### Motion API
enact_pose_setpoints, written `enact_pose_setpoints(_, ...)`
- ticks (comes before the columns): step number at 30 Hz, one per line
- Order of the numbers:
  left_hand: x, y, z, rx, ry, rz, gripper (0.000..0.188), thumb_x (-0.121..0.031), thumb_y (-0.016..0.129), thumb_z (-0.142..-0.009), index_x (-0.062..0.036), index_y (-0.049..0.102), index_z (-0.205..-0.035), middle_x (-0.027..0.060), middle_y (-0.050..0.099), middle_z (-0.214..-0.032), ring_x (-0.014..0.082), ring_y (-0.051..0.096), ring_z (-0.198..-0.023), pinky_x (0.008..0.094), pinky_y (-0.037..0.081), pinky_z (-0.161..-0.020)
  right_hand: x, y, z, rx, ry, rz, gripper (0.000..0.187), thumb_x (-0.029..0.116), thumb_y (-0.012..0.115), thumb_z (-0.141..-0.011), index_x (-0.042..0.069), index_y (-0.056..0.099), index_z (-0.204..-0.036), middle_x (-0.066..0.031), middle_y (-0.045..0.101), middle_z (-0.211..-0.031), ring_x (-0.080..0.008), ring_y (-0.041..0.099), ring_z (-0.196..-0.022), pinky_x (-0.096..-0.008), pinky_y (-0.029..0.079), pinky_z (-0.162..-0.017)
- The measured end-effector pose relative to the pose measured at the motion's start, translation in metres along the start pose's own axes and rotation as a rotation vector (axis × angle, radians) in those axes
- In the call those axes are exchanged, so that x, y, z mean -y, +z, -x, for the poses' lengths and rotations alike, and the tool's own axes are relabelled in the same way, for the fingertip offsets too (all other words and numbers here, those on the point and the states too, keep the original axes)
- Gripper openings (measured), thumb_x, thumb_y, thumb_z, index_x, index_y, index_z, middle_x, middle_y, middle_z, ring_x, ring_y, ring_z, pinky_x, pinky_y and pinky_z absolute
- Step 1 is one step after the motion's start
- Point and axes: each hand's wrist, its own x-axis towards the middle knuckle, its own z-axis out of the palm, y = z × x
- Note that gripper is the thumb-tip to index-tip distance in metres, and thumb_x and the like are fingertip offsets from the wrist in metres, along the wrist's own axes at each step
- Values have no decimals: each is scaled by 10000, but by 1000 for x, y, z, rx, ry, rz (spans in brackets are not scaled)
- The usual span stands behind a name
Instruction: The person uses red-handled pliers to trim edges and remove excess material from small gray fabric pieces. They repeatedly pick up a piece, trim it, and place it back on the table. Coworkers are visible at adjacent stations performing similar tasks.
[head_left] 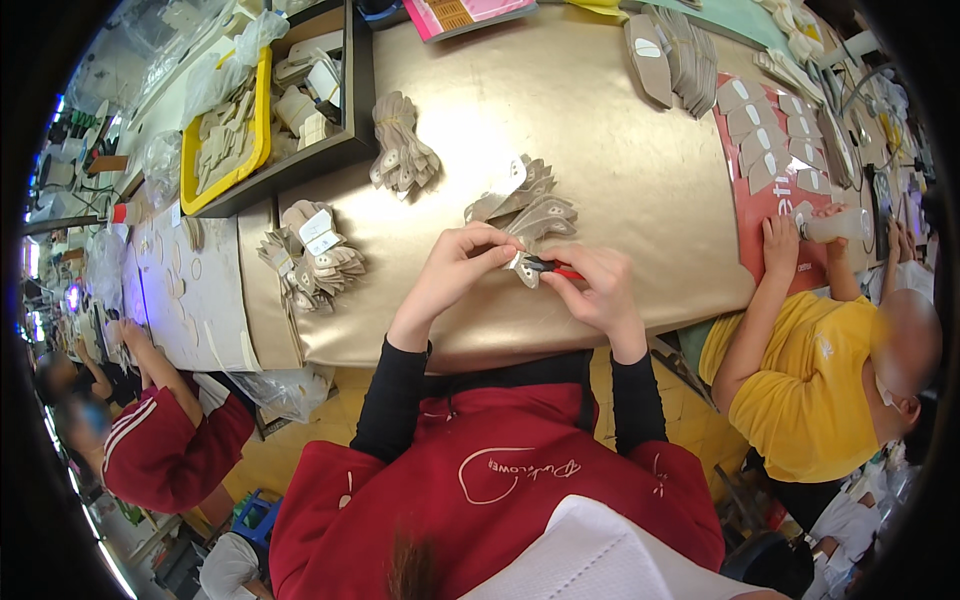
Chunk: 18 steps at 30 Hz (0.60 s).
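L hand [468, 262]: thumb + index pinched tog., tips pointing R. R hand [592, 283]: fingers curled in a grip, thumb on near side, pointing L twd L hand. Hands close tog. in front of torso, approx. level. L wrist [411, 328] & R wrist [628, 344] bare. L forearm [391, 395] & R forearm [640, 400] in blk sleeves, both angled fwd, L leaning inward.
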Motion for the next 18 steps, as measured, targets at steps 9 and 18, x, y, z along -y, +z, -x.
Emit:
enact_pose_setpoints(9, -1, -1, 0, 40, 28, -37, 171, -97, 692, -963, 33, 753, -1056, 54, 704, -1008, 114, 642, -956, 265, 495, -870, -2, 4, -3, 25, -40, -45, 203, 93, 814, -750, 85, 742, -939, -67, 749, -845, -233, 705, -677, -318, 517, -598)
enact_pose_setpoints(18, -3, -2, 1, 57, 12, -36, 166, -102, 686, -966, 28, 753, -1046, 41, 689, -1009, 108, 620, -943, 263, 478, -865, -3, 1, -7, 33, -125, -3, 211, 79, 826, -724, 90, 749, -920, -58, 733, -789, -224, 697, -653, -319, 511, -587)
